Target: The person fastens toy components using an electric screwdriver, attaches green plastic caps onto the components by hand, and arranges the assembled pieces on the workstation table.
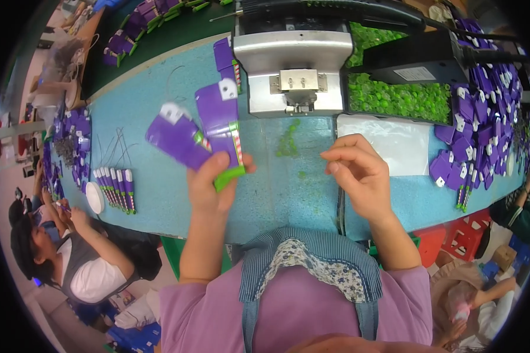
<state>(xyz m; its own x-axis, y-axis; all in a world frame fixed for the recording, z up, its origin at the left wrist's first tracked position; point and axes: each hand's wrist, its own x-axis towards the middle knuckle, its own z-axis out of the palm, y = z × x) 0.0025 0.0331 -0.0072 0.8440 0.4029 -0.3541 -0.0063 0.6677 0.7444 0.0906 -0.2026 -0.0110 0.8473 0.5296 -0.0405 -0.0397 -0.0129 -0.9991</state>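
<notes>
My left hand is closed around flat purple plastic pieces fanned apart above the blue table. One purple piece stands nearly upright, with a white corner with dark holes, a red-and-white striped edge strip and a bright green lower end. The other purple piece leans to the left, its white tip slightly blurred. To the right, my right hand hovers over the table with bent fingers spread apart and the thumb close to the fingertips; nothing shows between them. Small green bits lie on the table between my hands.
Ahead stands a metal machine. A tray of green pieces and a white sheet are right of it, beside a heap of purple pieces. A row of purple-and-green pieces lies left. Another person works there.
</notes>
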